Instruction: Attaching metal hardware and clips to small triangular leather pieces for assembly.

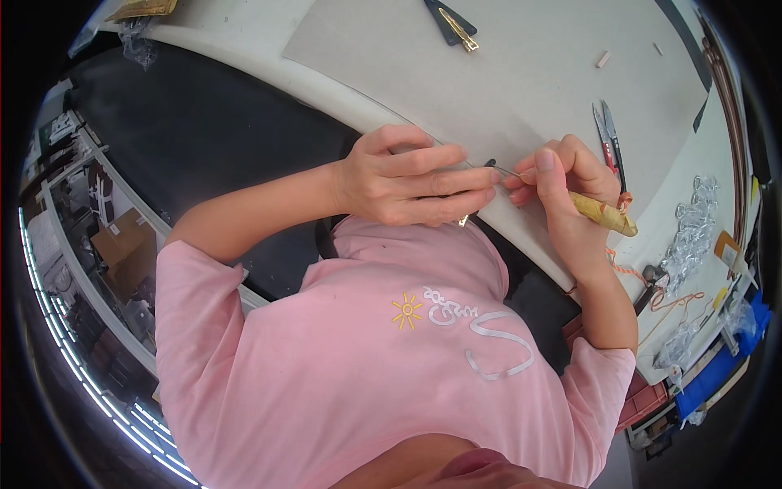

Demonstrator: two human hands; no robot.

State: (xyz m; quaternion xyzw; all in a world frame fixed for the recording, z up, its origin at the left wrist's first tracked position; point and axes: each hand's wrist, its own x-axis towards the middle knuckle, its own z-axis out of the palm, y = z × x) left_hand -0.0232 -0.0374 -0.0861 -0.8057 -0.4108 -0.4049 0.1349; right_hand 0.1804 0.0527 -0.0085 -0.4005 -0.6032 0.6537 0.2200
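Observation:
My left hand (423, 179) is closed around a small black piece (490, 163) with a bit of gold metal (463, 220) showing below the fingers. Most of that piece is hidden by the hand. My right hand (570, 183) grips a thin-pointed metal tool with a yellow, tape-wrapped handle (603, 213), awl-like in shape. Its fine tip meets the black piece, or lies very close to it, beside my left fingertips. Both hands are at the table's near edge.
A grey sheet (521, 81) covers the table. On it lie a black pointed piece with a gold clip (459, 28), thread snips (609, 143) and a small pale stub (603, 59). Clear plastic pieces (692, 224) and an orange cord (676, 301) lie at the right.

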